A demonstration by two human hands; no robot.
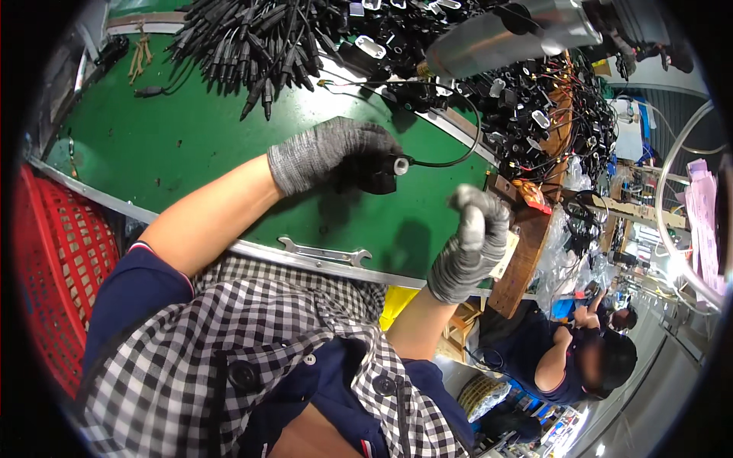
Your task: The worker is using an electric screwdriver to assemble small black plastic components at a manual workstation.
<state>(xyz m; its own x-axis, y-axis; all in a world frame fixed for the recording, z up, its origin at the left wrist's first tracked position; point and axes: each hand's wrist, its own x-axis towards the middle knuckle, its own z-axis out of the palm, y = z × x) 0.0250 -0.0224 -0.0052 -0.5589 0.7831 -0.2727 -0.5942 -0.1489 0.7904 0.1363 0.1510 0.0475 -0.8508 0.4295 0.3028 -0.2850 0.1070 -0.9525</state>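
From the head view, our left hand (332, 153) clamps a black plug (378, 172) over the green table (191, 145), its thin cable (458, 145) trailing; light, rigid, best gripped by its body; our right hand (469, 244) curls closed, apparently holding nothing.

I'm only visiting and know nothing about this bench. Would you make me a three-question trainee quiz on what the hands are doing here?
1. True or false: the left hand grips a black plug block whose cable loops across the green table.
2. What lies on the table's near edge? A) a spanner B) a hammer C) scissors
3. Fill in: both hands wear grey knitted ____.

Key:
1. True.
2. A, the spanner.
3. Gloves; the right hand is raised, closed, and whether it holds anything cannot be told.
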